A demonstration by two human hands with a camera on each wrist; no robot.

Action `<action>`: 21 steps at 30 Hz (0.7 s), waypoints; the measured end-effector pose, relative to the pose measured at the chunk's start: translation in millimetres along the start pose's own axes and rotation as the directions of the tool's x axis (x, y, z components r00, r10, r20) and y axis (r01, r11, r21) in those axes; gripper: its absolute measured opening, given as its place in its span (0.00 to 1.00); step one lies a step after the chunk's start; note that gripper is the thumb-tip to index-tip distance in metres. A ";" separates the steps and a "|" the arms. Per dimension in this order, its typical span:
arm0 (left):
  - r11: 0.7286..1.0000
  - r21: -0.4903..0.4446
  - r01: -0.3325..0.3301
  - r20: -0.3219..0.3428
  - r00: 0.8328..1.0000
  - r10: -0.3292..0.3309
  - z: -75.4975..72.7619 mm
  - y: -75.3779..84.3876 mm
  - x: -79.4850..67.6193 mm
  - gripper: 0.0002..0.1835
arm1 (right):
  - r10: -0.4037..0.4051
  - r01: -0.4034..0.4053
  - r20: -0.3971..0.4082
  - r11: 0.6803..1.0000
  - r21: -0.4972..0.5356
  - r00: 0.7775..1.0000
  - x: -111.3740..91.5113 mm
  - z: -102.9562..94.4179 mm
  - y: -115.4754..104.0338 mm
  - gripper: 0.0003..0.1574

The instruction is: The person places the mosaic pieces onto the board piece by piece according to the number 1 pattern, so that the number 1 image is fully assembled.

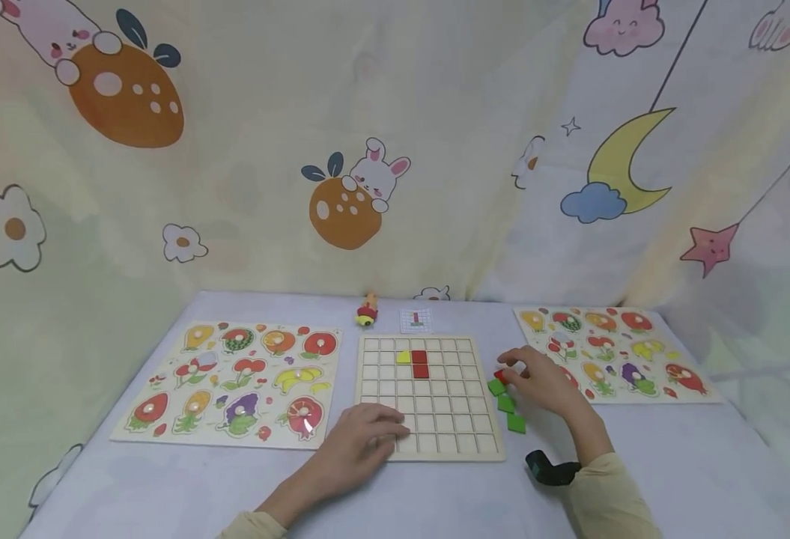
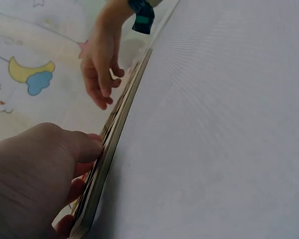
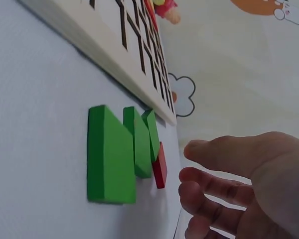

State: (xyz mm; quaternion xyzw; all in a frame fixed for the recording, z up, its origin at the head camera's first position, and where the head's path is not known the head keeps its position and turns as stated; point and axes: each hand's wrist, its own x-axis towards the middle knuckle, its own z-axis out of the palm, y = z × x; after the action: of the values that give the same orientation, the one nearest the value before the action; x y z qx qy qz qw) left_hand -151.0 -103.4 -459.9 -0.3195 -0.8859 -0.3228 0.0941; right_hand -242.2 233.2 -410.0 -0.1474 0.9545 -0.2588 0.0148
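A wooden grid board (image 1: 445, 415) lies in the middle of the table, with a yellow tile (image 1: 403, 357) and two red tiles (image 1: 420, 370) in its upper cells. My left hand (image 1: 361, 442) rests on the board's near left corner; in the left wrist view its thumb (image 2: 87, 148) touches the board's edge. To the right of the board, three green tiles (image 1: 516, 424) lie in a slanting row with a loose red tile (image 3: 160, 167) at the far end. My right hand (image 1: 543, 380) hovers beside that red tile, fingers loosely bent, thumb and fingertips apart with nothing between them.
Fruit puzzle boards lie at the left (image 1: 233, 382) and the right (image 1: 627, 352). Behind the grid board are a small pattern card (image 1: 415, 320) and a little red and yellow figure (image 1: 367, 311). A printed curtain (image 1: 253, 187) hangs behind the table.
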 end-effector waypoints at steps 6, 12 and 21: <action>1.000 0.011 0.002 0.025 1.000 -0.003 -2.6 0.0 -0.1 0.12 | -0.032 0.033 0.028 0.998 -0.048 0.999 2.5 -0.9 2.2 0.18; 1.000 0.008 -0.009 0.024 1.000 0.009 -2.2 -0.1 -0.9 0.11 | 0.014 -0.010 0.049 0.997 -0.075 0.999 2.4 4.3 2.2 0.17; 1.000 -0.008 -0.013 0.011 1.000 0.013 1.7 -2.4 -1.1 0.10 | 0.106 -0.106 0.003 0.994 -0.027 0.994 3.9 9.2 5.3 0.12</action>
State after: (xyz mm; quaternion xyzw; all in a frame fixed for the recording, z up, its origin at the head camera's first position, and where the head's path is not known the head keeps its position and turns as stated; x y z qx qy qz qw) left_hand -151.5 -104.3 -462.9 -0.3275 -0.8830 -0.3238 0.0903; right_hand -246.4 231.9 -420.5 -0.0971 0.9643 -0.2446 0.0285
